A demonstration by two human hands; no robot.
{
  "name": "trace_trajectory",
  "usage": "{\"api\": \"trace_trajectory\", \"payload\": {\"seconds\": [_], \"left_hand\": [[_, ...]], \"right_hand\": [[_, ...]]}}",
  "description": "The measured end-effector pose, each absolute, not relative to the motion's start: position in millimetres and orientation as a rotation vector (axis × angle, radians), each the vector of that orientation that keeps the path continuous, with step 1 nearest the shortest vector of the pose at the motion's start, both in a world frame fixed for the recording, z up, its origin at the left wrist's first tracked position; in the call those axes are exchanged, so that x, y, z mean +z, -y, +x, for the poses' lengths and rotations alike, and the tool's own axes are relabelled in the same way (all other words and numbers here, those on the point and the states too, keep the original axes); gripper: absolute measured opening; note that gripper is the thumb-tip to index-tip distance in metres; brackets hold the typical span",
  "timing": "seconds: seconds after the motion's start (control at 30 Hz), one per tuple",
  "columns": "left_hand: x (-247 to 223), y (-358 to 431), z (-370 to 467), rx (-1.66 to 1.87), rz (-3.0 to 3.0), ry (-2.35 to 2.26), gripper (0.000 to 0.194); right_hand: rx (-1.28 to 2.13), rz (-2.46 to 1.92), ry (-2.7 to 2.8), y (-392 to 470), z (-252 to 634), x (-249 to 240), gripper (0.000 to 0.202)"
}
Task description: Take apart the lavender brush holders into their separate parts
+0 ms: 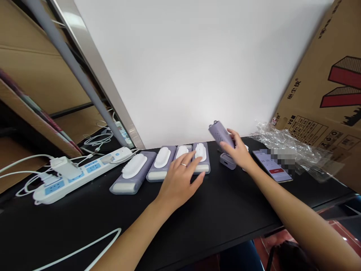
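Observation:
Several purple-grey cases [144, 174] lie side by side on the black table, each topped with a white oval brush [163, 157]. Over the right end of this row, my left hand [180, 171] is open with fingers spread, its fingertips at the white oval piece [200, 151] of the last case. Lifted off the table, a purple case piece [221, 133] with small holes and two loops at its end is gripped in my right hand [235, 148]. Just below it stands another purple piece [227, 161], with a white part partly hidden behind my right hand.
At the left, a white power strip [84, 175] carries plugs and white cables. A phone [272, 165] showing a timer lies right of my right hand, beside crumpled clear plastic [293, 141]. A large cardboard box [318, 94] leans at the right; a white wall [191, 67] stands behind.

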State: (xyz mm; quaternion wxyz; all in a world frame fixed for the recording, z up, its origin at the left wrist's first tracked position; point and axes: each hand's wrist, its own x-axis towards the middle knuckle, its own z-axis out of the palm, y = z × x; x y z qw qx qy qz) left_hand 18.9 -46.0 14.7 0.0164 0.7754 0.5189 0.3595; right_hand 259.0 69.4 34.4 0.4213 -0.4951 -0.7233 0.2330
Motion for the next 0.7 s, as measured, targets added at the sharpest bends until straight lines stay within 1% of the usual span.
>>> {"api": "trace_trajectory", "payload": {"seconds": [0.07, 0.17, 0.2, 0.27, 0.3, 0.37, 0.53, 0.7], "left_hand": [[5, 45, 20, 0.932, 2.628, -1.65, 0.043], [-8, 47, 24, 0.745, 2.717, -1.722, 0.053], [-11, 48, 26, 0.73, 2.725, -1.732, 0.057], [-13, 51, 28, 0.754, 2.745, -1.726, 0.058], [-13, 53, 29, 0.78, 2.758, -1.718, 0.056], [-10, 57, 32, 0.823, 2.787, -1.689, 0.049], [-3, 64, 38, 0.811, 2.818, -1.602, 0.035], [-2, 68, 42, 0.805, 2.766, -1.597, 0.033]], "right_hand": [[0.522, -1.361, 1.798, -98, 261, 40, 0.081], [0.46, -1.532, 1.853, -136, 254, 50, 0.076], [0.445, -1.594, 1.879, -145, 249, 52, 0.072], [0.403, -1.698, 1.947, -159, 238, 53, 0.058], [0.377, -1.737, 1.985, -163, 233, 52, 0.049], [0.319, -1.79, 2.06, -167, 225, 48, 0.04], [0.167, -1.844, 2.204, -162, 224, 40, 0.04], [0.048, -1.831, 2.267, -146, 235, 43, 0.039]]}}
